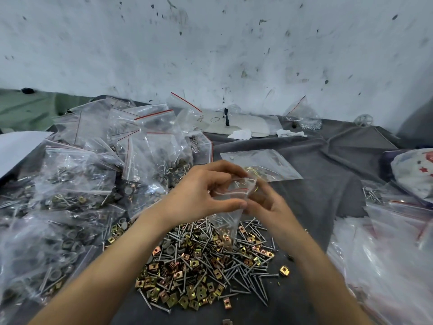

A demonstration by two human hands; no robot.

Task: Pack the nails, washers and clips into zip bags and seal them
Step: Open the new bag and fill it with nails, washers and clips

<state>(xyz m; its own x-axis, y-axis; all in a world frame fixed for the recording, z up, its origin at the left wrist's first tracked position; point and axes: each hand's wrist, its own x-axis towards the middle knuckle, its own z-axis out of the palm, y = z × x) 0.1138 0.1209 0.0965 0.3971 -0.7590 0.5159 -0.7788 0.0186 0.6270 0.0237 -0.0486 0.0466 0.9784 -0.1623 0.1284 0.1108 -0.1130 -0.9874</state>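
A small clear zip bag (pixel 228 222) with a red line near its mouth hangs above the loose pile, holding a few nails and clips at its bottom. My left hand (pixel 206 193) pinches the bag's top edge between thumb and fingers. My right hand (pixel 267 204) grips the same top edge from the right, blurred, fingers curled against the bag's mouth. Below lies the loose pile of grey nails, brass-coloured clips and grey washers (pixel 201 261) on the dark cloth (pixel 316 179).
Filled zip bags (pixel 98 174) are heaped on the left. Flat clear bags (pixel 260 163) lie just behind my hands, more plastic bags (pixel 384 252) on the right. A star-patterned cloth bundle (pixel 417 172) sits at the right edge. A stained wall runs behind.
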